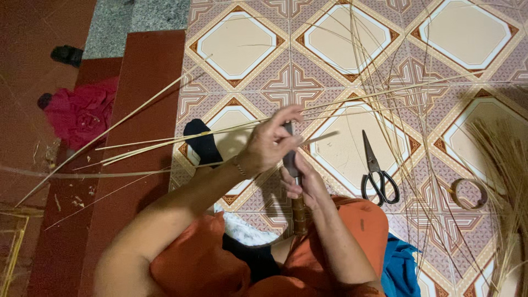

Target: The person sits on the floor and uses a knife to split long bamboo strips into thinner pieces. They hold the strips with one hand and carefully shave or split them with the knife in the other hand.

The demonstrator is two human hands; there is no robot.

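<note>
- I see the patterned tile floor [341, 33] filling most of the view, with dark red steps [148, 82] along its left edge.
- On the steps lies a crumpled red cloth [82, 113]; a black sock [203, 144] shows on the tiles beside them.
- A bundle of dry fibres [506, 181] spreads at the right edge, and thin loose strips cross the floor above it.
- My left hand [269, 144] is closed around long pale cane strips [148, 146], which run out leftward over the steps.
- My right hand [305, 184] is clamped on a knife [294, 181], brown handle low by my orange lap, blade upright against the strips at the left hand.
- Black-handled scissors [377, 170] lie shut on the tiles just right of the hands.
- A small roll of tape [468, 193] sits further right, near the fibres.
</note>
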